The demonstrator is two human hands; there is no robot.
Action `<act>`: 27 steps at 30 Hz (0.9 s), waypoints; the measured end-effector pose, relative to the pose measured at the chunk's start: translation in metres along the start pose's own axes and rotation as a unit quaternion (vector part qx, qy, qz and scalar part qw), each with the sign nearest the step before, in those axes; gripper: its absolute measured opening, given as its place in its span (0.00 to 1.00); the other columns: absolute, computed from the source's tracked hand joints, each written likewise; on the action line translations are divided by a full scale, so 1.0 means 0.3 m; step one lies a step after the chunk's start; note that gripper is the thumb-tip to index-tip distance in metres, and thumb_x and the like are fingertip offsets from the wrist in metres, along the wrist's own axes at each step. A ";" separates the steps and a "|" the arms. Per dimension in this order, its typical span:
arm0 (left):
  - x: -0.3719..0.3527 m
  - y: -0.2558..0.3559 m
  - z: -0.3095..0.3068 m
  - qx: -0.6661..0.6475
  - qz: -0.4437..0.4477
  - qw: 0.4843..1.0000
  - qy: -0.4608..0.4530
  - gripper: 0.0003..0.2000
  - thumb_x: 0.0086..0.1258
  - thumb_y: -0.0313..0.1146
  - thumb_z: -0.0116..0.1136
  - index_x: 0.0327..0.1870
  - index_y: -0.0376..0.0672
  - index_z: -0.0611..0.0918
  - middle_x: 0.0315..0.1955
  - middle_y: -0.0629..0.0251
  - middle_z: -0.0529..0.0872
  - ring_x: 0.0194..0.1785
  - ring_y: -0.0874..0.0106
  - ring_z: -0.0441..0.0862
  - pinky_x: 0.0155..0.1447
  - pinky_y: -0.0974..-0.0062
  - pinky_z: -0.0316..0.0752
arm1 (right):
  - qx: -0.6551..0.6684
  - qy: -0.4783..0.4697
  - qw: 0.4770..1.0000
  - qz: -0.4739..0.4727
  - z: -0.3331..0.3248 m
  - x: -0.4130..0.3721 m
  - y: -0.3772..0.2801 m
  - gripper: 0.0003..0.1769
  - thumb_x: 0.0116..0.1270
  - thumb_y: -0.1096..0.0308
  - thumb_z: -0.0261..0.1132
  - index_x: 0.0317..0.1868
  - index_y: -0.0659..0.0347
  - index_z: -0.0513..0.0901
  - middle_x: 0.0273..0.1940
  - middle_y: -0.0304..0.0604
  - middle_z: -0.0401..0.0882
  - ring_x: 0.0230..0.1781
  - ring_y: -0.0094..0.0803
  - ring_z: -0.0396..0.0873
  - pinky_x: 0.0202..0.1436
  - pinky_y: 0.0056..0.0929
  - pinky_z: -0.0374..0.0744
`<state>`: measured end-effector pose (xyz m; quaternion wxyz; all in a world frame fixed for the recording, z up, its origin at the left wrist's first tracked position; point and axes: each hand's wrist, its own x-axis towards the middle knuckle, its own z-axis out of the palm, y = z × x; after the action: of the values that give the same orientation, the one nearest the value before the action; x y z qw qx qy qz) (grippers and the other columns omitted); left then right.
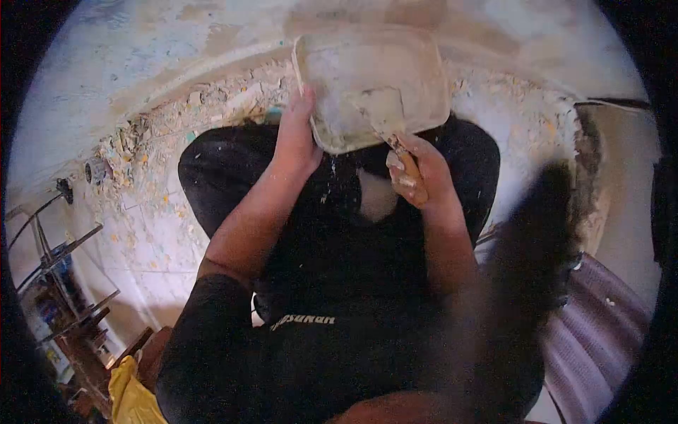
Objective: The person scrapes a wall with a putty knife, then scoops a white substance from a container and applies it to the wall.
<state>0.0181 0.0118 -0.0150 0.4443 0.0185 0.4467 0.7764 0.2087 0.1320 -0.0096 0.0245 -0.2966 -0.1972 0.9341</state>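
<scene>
— Black shirt (304,353) with a line of pale lettering fills the bottom edge. What comes after it?

— Two bare forearms reach forward over dark trousers (226,169), knees bent and spread, the cloth flecked with white.

— And the hands?

— On the near-left rim of a plastic tub (417,63) the left hand (296,145) has its grip closed, thumb up along the edge. On the handle of a putty knife (378,106) the right hand (417,173) has its grip wrapped tight, fingers smeared white.

— Where exactly is the tub?

— It is held up in front of the knees, off the floor, with its open side facing the camera. The inside is coated with pale plaster. The knife's blade lies inside it near the lower rim, and the handle comes out over that rim into the right hand.

— What lies around them?

— A yellow cloth (131,396) sits low on the left with a metal rack (63,247) above it, and a purple ribbed sheet (600,339) is on the right. Past the knees the tiled floor (148,233) is dusted white. A band of rubble (212,99) runs along the foot of the pale wall (141,42).
</scene>
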 end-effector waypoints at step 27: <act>-0.077 0.128 -0.014 -0.128 -0.019 0.992 -0.003 0.28 0.76 0.40 0.57 0.74 0.43 0.65 0.62 0.55 0.77 0.63 0.56 0.77 0.64 0.52 0.76 | -0.544 0.182 0.307 -0.759 1.171 0.172 -0.692 0.16 0.74 0.60 0.58 0.34 0.63 0.83 0.26 0.50 0.81 0.25 0.46 0.81 0.28 0.41 0.78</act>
<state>0.0044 -0.0152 0.0181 0.4588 -0.0445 0.3423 0.8187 -0.0465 0.2072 0.3040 0.5915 -0.1245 -0.7893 0.1074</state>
